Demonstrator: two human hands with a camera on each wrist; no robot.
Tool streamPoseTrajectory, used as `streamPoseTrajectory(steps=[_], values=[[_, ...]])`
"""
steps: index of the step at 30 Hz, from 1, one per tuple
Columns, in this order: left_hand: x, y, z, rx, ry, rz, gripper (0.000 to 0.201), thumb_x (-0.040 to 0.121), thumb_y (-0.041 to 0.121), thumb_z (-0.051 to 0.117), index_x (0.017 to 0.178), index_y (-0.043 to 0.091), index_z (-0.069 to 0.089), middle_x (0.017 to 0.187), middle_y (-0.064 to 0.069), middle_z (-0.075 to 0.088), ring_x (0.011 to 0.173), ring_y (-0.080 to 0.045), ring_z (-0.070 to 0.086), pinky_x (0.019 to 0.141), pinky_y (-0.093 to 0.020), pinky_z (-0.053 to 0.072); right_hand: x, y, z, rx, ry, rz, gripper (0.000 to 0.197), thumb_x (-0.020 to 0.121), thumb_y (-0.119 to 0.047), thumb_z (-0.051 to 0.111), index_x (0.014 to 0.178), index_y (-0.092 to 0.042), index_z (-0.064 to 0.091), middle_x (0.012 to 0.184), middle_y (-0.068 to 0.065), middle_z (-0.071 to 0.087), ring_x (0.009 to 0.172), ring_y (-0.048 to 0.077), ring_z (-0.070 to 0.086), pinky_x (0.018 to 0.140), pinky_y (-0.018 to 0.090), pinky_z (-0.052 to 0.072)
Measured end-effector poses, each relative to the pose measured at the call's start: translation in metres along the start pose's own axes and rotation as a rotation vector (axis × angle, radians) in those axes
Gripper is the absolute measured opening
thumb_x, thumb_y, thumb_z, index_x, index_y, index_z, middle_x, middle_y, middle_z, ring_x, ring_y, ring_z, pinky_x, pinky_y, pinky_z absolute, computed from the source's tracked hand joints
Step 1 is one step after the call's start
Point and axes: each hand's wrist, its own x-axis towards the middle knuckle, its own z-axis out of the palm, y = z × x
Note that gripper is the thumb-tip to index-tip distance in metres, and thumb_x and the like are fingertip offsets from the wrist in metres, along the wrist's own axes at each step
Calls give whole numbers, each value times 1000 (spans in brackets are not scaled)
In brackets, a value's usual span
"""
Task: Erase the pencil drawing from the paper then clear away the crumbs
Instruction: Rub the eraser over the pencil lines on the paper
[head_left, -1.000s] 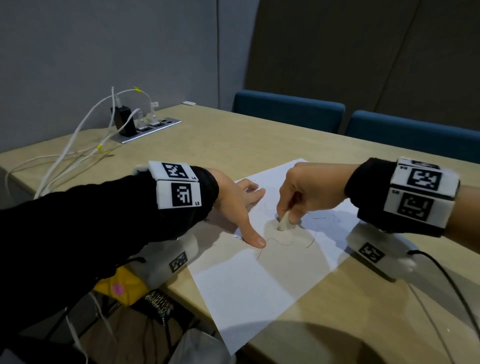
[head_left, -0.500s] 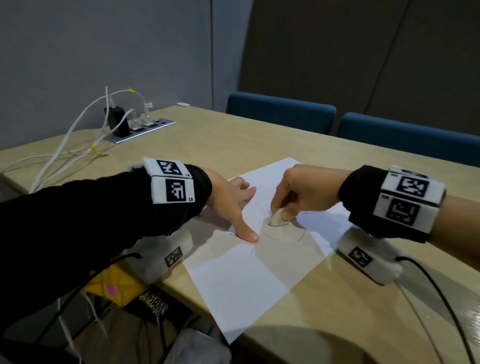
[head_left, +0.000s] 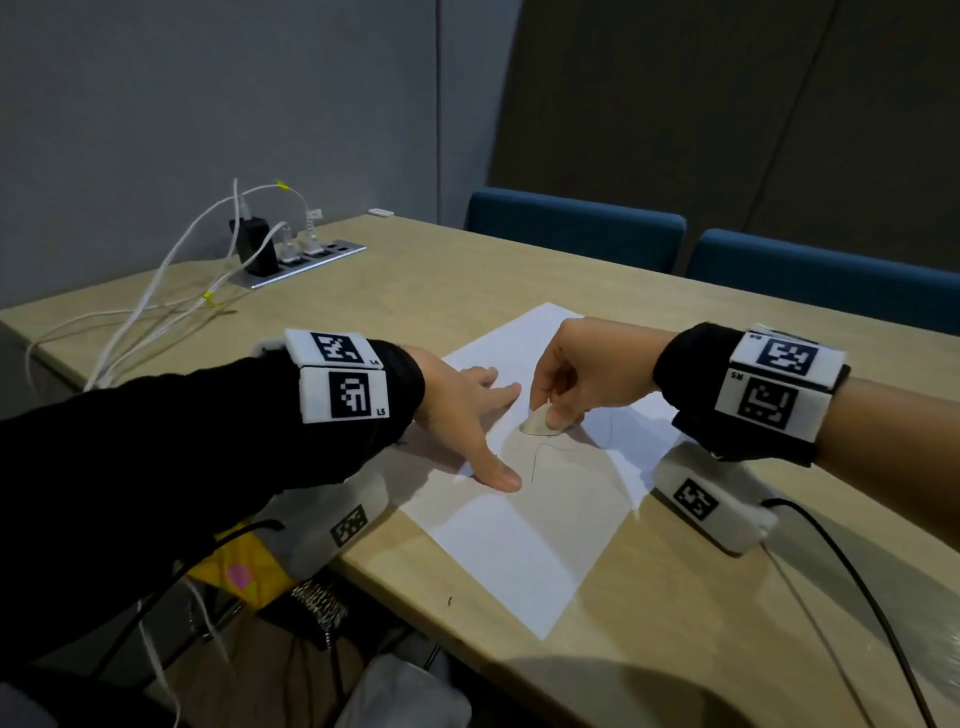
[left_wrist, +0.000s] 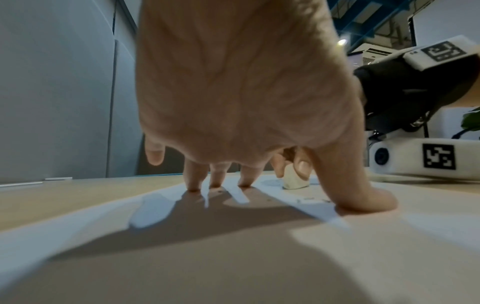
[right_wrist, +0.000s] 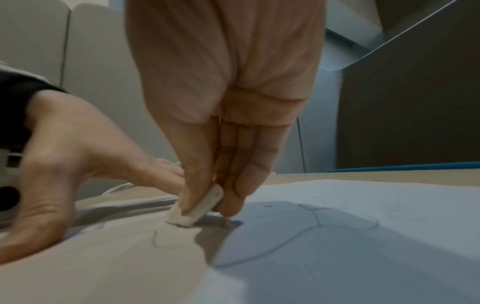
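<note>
Both hands meet the paper: right hand pinches the eraser, whose tip below the fingertips touches the pencil drawing; left hand presses flat beside it, fingers spread.

The head view looks forward and down across the worktop from above. Each wrist view sits low, close to the paper, looking along its own hand. All three share the eraser on the paper.
</note>
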Motion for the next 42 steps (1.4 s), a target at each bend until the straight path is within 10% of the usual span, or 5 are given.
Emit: streamPoseTrajectory(steps=[17,24,36,42], values=[[-5,10,-1,38,-10,-48,122,63,80,55,147,32,-19,156,5,-23,146,-13,-8,117,-41,1,-12,-17,8,-182,16,-66,32,84,-16,64,58,-33,54,60,-11,58,58,6,50,71,23,48],[-9,13,-3,58,-8,-53,119,67,78,54,147,31,-20,156,4,-24,147,-16,-5,117,-38,5,-7,-21,8,-215,77,-36,14,85,-14,62,95,-15,73,68,-11,59,64,4,49,75,21,42],[-10,15,-3,19,-24,-56,116,69,74,55,148,30,-17,156,6,-23,146,-15,-5,116,-35,7,-9,-23,10,-214,65,-48,14,86,-14,63,96,-14,73,61,-16,52,59,1,46,72,19,38],[-2,9,0,-35,-41,-42,121,61,76,61,148,37,-14,154,5,-28,147,-18,-2,114,-36,15,-29,-32,16,-168,-38,-125,24,84,-15,64,67,-32,64,61,-12,58,59,5,50,67,15,41]])
